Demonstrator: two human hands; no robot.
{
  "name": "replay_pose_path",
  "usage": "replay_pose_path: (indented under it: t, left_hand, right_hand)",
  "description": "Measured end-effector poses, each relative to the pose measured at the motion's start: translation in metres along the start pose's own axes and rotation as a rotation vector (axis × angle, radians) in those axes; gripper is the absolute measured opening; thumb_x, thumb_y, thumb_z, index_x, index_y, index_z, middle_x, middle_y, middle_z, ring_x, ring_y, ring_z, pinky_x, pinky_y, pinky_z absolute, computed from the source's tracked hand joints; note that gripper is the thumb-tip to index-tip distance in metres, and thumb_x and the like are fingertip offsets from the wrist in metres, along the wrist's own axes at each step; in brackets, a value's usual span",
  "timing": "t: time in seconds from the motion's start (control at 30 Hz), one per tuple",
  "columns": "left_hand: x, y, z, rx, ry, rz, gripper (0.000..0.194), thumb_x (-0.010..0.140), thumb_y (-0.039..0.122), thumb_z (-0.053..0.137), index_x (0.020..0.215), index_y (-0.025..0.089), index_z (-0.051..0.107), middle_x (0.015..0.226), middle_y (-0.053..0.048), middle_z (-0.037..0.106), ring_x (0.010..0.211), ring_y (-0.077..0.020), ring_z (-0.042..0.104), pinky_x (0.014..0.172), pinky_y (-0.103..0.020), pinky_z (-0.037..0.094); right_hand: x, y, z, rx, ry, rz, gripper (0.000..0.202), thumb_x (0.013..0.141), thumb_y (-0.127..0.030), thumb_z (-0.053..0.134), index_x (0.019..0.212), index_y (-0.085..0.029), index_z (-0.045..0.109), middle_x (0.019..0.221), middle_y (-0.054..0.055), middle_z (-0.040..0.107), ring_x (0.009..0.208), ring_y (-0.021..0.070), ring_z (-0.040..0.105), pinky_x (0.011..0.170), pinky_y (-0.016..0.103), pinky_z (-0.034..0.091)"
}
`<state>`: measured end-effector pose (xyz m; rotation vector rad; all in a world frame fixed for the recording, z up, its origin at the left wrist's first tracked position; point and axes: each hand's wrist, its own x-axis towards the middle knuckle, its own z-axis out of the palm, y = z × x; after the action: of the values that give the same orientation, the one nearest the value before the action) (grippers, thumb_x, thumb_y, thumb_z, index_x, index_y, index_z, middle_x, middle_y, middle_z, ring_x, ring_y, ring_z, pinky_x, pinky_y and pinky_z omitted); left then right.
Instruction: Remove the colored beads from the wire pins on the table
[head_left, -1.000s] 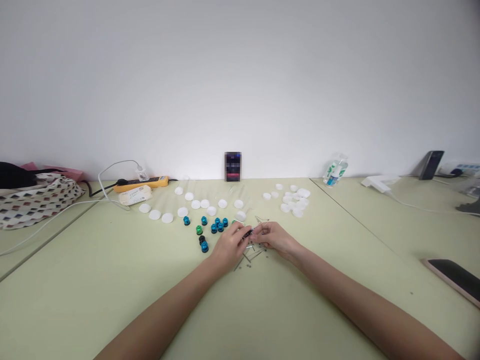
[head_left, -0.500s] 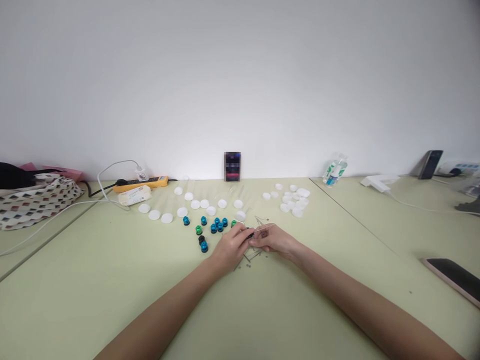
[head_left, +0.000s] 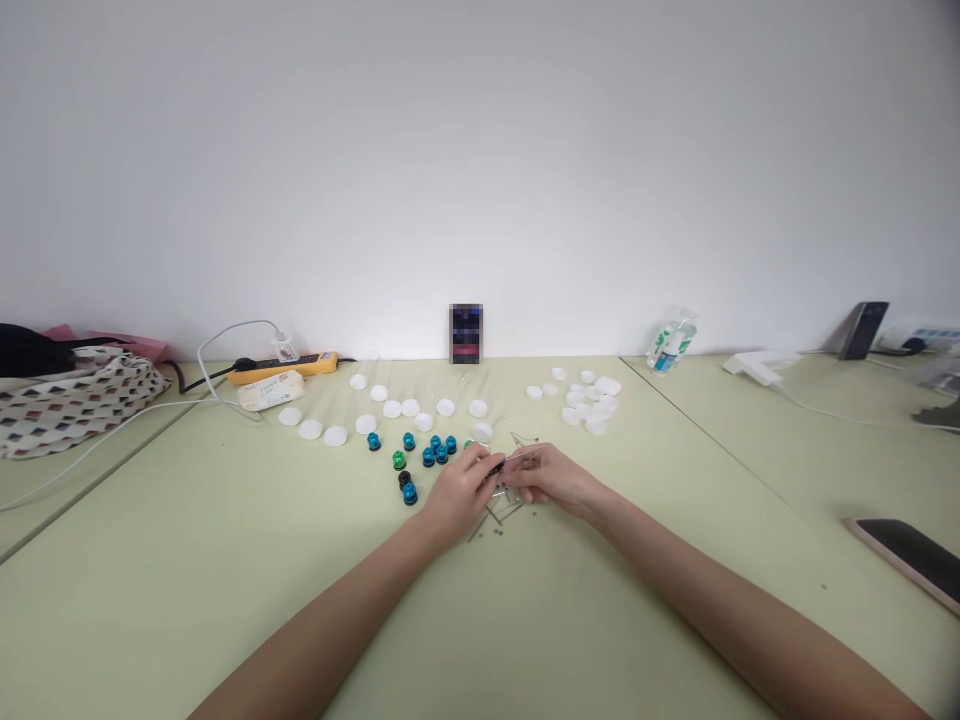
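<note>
My left hand (head_left: 459,495) is closed in a pinch on a small black part (head_left: 496,467), mostly covered by the fingers. Close against it, my right hand (head_left: 559,480) pinches a thin metal rod (head_left: 529,453) that points toward the black part. Whether the two pieces touch I cannot tell. Under the hands lie several loose metal rods (head_left: 494,516) and small nuts (head_left: 499,533). Left of my left hand stand several glossy blue knob-like parts (head_left: 428,457), a green one (head_left: 399,460) and a black one (head_left: 405,480). Another green one (head_left: 469,443) is partly hidden behind my left fingers.
Clear tubes with white caps (head_left: 335,436) lie behind the coloured parts. Loose white caps (head_left: 596,425) are heaped right of centre. A yellow power strip (head_left: 319,363), a wipes packet (head_left: 271,391), a screen (head_left: 466,334), a plastic bottle (head_left: 671,345) and a phone (head_left: 911,560) surround the work area.
My right fingers have shifted slightly and the rod's angle has changed a little. Both hands stay together at the same spot; the view has moved very slightly.
</note>
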<state>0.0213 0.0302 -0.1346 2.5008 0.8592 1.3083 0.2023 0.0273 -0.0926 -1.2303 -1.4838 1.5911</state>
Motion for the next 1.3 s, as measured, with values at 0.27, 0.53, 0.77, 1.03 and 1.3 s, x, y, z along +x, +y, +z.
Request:
replay_pose_path:
  t: [0.27, 0.53, 0.77, 1.03, 1.3]
  left_hand:
    - [0.002, 0.009, -0.005, 0.088, -0.047, -0.051, 0.027, 0.086, 0.019, 0.042, 0.11, 0.02, 0.054, 0.085, -0.004, 0.051, 0.062, -0.0105, 0.048, 0.055, -0.023, 0.042]
    - [0.002, 0.01, -0.005, 0.184, -0.09, -0.059, 0.034, 0.085, 0.017, 0.041, 0.117, 0.022, 0.051, 0.082, -0.003, 0.046, 0.062, -0.0115, 0.045, 0.052, -0.023, 0.039]
    - [0.0, 0.007, -0.004, 0.284, -0.132, -0.066, 0.041, 0.085, 0.015, 0.039, 0.123, 0.026, 0.047, 0.082, -0.003, 0.043, 0.061, -0.0118, 0.044, 0.049, -0.021, 0.037]
    - [0.003, 0.006, -0.005, 0.289, 0.004, -0.107, 0.03, 0.085, 0.017, 0.041, 0.111, 0.02, 0.054, 0.083, -0.005, 0.047, 0.073, -0.0163, 0.047, 0.062, -0.028, 0.042]
    - [0.004, 0.0, -0.005, 0.323, 0.035, -0.261, 0.025, 0.087, 0.017, 0.04, 0.108, 0.021, 0.052, 0.089, -0.006, 0.05, 0.087, -0.0199, 0.048, 0.078, -0.037, 0.037]
  right_hand:
    - [0.001, 0.001, 0.001, 0.001, 0.045, 0.022, 0.023, 0.057, -0.03, 0.075, 0.065, -0.012, 0.062, 0.056, -0.001, 0.054, 0.043, 0.0033, 0.032, 0.041, 0.021, 0.019]
    - [0.003, 0.005, 0.0, 0.049, 0.07, 0.037, 0.027, 0.057, -0.032, 0.075, 0.07, -0.014, 0.059, 0.047, -0.005, 0.045, 0.042, 0.0043, 0.032, 0.04, 0.02, 0.017]
    - [0.007, 0.008, -0.007, 0.099, 0.099, 0.025, 0.028, 0.058, -0.033, 0.074, 0.072, -0.013, 0.06, 0.047, -0.005, 0.043, 0.041, 0.0038, 0.031, 0.039, 0.02, 0.014]
    - [0.011, 0.011, -0.014, 0.082, 0.19, 0.058, 0.033, 0.055, -0.036, 0.076, 0.075, -0.014, 0.06, 0.052, -0.004, 0.046, 0.04, 0.0031, 0.03, 0.037, 0.019, 0.011]
    - [0.005, 0.006, -0.013, -0.023, 0.244, -0.008, 0.047, 0.059, -0.034, 0.075, 0.099, -0.014, 0.059, 0.046, -0.006, 0.045, 0.041, 0.0053, 0.032, 0.039, 0.02, 0.018]
